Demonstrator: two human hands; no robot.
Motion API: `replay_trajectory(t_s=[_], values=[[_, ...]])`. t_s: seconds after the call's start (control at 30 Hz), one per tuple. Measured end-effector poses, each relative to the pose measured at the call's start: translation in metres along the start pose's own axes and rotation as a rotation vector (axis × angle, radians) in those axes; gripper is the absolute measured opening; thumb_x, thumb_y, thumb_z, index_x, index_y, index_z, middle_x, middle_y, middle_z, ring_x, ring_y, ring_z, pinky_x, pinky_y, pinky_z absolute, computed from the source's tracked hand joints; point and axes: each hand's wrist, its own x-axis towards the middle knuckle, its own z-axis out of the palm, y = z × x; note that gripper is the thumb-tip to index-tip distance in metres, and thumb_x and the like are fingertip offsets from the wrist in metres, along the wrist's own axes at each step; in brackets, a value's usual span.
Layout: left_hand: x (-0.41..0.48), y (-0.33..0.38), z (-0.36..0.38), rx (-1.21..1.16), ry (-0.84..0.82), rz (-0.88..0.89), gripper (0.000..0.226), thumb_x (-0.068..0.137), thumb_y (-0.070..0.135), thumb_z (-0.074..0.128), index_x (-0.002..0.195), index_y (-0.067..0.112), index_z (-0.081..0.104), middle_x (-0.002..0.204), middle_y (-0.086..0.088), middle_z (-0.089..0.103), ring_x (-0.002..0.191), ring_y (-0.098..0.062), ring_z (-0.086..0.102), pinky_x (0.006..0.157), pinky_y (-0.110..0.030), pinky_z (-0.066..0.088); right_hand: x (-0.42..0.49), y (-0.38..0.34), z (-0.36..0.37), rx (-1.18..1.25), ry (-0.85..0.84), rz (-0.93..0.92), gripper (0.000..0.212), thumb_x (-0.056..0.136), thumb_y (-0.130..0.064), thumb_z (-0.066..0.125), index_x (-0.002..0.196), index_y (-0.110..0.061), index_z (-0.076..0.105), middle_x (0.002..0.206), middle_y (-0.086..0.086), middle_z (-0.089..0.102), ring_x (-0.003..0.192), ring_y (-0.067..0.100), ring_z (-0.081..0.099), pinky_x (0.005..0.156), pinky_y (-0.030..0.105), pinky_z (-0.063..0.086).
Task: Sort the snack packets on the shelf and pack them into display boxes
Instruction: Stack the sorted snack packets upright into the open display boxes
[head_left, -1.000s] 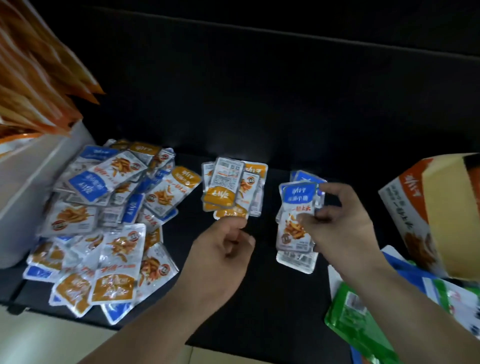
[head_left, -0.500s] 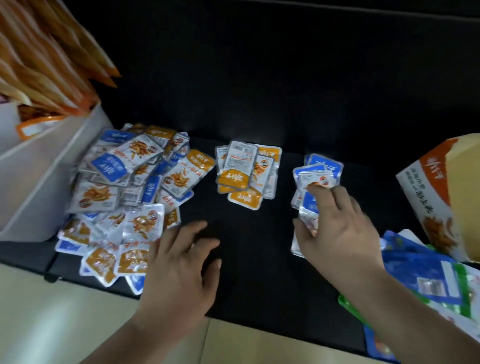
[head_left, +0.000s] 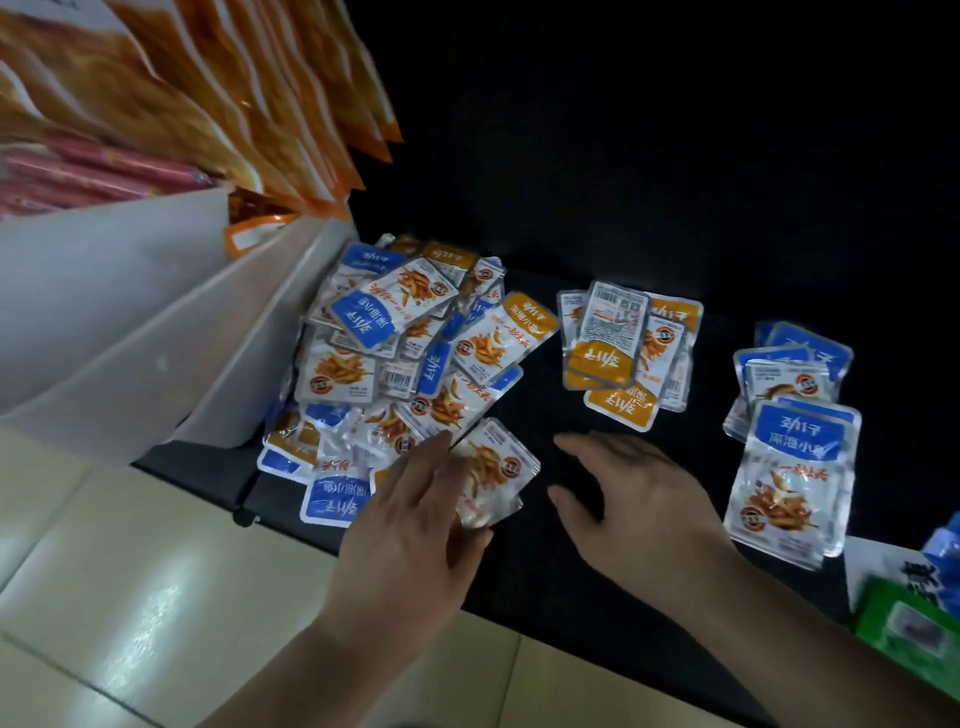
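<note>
The left hand (head_left: 410, 525) lies nearly flat on a packet (head_left: 493, 467) at the pile's (head_left: 405, 353) near edge, though I cannot tell whether it pinches it. The right hand (head_left: 634, 499) hovers spread and empty over the shelf (head_left: 545, 571). Dragging that slick packet could sweep neighbours off the front edge onto the floor (head_left: 156, 597).

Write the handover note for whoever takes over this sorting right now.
Left hand: pinches a packet at the near edge of the mixed pile.
Right hand: open, empty, over the black shelf.
On the shelf: the pile on the left, orange stack in the middle, blue stack on the right.
Done: two small sorted stacks.
Left: most of the pile is unsorted; no packed display box in view.
</note>
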Motion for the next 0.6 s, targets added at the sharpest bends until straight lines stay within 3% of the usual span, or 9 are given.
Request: replay_trajectory(t_s=[0.1, 0.17, 0.33, 0.43, 0.53, 0.6], values=[[0.001, -0.005, -0.003, 0.021, 0.025, 0.059, 0.052, 0.08, 0.031, 0.084, 0.126, 0.01, 0.07, 0.136, -0.004, 0.065, 0.125, -0.025, 0.061, 0.099, -0.043, 0.057, 0.009, -0.003, -0.008, -0.018, 0.02, 0.014, 0.045, 0.087, -0.046, 0.069, 0.126, -0.026, 0.071, 0.111, -0.006, 0.076, 0.104, 0.018, 0.072, 0.084, 0.035, 0.06], [0.001, -0.005, -0.006, 0.06, 0.032, 0.091, 0.046, 0.087, 0.034, 0.072, 0.127, 0.011, 0.07, 0.132, -0.003, 0.069, 0.121, -0.025, 0.062, 0.1, -0.047, 0.055, 0.014, -0.005, -0.014, 0.002, 0.016, 0.044, 0.042, 0.088, -0.046, 0.071, 0.127, -0.031, 0.07, 0.11, -0.01, 0.075, 0.103, 0.014, 0.071, 0.086, 0.034, 0.058], [0.01, -0.002, -0.015, -0.076, 0.112, 0.077, 0.032, 0.102, 0.026, 0.052, 0.127, 0.016, 0.071, 0.122, -0.001, 0.074, 0.111, -0.018, 0.07, 0.09, -0.038, 0.061, 0.012, -0.011, -0.017, -0.006, -0.057, 0.049, 0.046, 0.093, -0.049, 0.064, 0.136, -0.035, 0.062, 0.123, -0.014, 0.07, 0.115, 0.01, 0.065, 0.093, 0.03, 0.052], [0.023, -0.006, -0.028, -0.081, 0.246, -0.011, 0.03, 0.104, 0.022, 0.047, 0.114, 0.011, 0.073, 0.098, -0.001, 0.073, 0.09, -0.022, 0.067, 0.074, -0.039, 0.059, 0.009, -0.013, -0.018, 0.023, -0.11, 0.101, 0.048, 0.096, -0.05, 0.06, 0.142, -0.036, 0.056, 0.134, -0.016, 0.063, 0.125, 0.009, 0.057, 0.098, 0.029, 0.049], [0.034, 0.0, -0.043, -0.227, 0.305, -0.132, 0.027, 0.11, 0.021, 0.047, 0.101, 0.017, 0.072, 0.08, 0.008, 0.066, 0.073, -0.012, 0.06, 0.063, -0.03, 0.051, 0.005, -0.024, -0.019, 0.225, -0.147, 0.235, 0.05, 0.095, -0.054, 0.062, 0.142, -0.041, 0.053, 0.134, -0.025, 0.054, 0.129, 0.002, 0.05, 0.099, 0.024, 0.045], [0.041, 0.016, -0.052, -0.54, 0.267, -0.276, 0.028, 0.109, 0.025, 0.049, 0.09, 0.021, 0.069, 0.072, 0.008, 0.065, 0.065, -0.013, 0.062, 0.058, -0.03, 0.052, 0.005, -0.034, -0.02, 0.531, -0.092, 0.356, 0.047, 0.089, -0.053, 0.072, 0.133, -0.041, 0.062, 0.124, -0.031, 0.058, 0.12, -0.006, 0.055, 0.094, 0.019, 0.045]])
